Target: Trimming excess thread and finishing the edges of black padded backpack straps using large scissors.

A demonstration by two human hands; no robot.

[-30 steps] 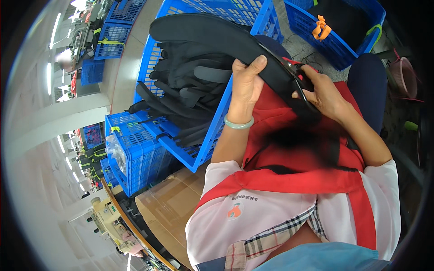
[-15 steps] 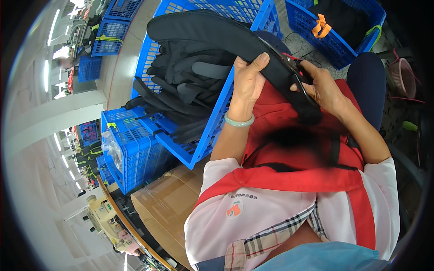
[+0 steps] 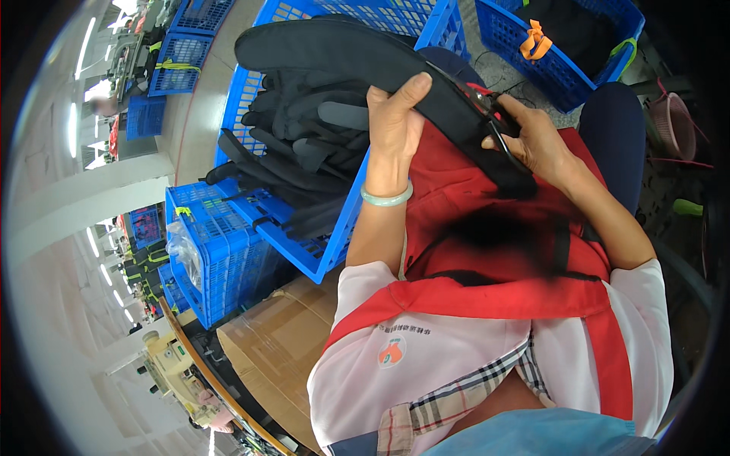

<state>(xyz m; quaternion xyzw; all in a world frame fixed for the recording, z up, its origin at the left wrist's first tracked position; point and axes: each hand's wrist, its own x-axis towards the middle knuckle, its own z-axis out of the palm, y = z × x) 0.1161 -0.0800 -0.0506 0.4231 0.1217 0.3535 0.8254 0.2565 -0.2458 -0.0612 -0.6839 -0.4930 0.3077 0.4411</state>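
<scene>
A long, curved black padded fabric strip (image 3: pixel 327 47) runs from above the blue crate down to my lap. My left hand (image 3: pixel 397 121) grips its middle, thumb on top and the other fingers hidden behind it. In my right hand (image 3: pixel 536 140) is a pair of scissors (image 3: pixel 493 114) with red showing near the blades and a black handle loop around my fingers. The scissors lie against the strip's right edge; whether the blades are apart I cannot tell. Below, the strip's lower end rests over my red apron (image 3: pixel 433 228).
A blue plastic crate (image 3: pixel 346 243) full of similar black strips (image 3: pixel 304 121) stands at my left. Behind it is another blue crate (image 3: pixel 228 258), with a cardboard box (image 3: pixel 281 327) nearer me. At upper right sits a blue crate (image 3: pixel 563 68) with an orange strap (image 3: pixel 536 42); a pink basket (image 3: pixel 673 125) is beyond.
My left hand has moved slightly left and up along with the strip. The scissors have shifted a little left in my right hand, still at the strip's edge.
</scene>
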